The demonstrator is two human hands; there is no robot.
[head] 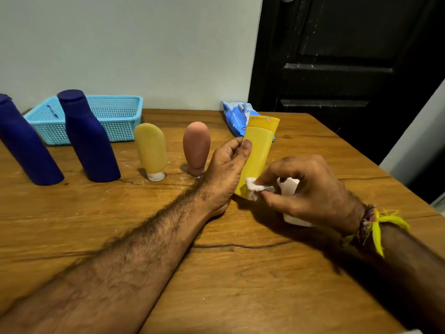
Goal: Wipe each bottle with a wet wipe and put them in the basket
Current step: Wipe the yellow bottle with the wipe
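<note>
While the left hand point(228, 162) grips a yellow bottle point(257, 153) tilted above the tabletop point(216, 273), the right hand point(303, 189) pinches a wet wipe point(252, 188) against its lower end. Wiping is under way; next likely comes the blue basket point(115, 116), far left, apparently empty.

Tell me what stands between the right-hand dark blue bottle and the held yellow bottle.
In the head view: a pale yellow tube and a brown tube, both standing cap-down on the table.

Dim warm indoor light; soft shadows under arms on worktop point(240, 273). Wide-angle bending at edges. Slightly soft focus, no glare.
</note>
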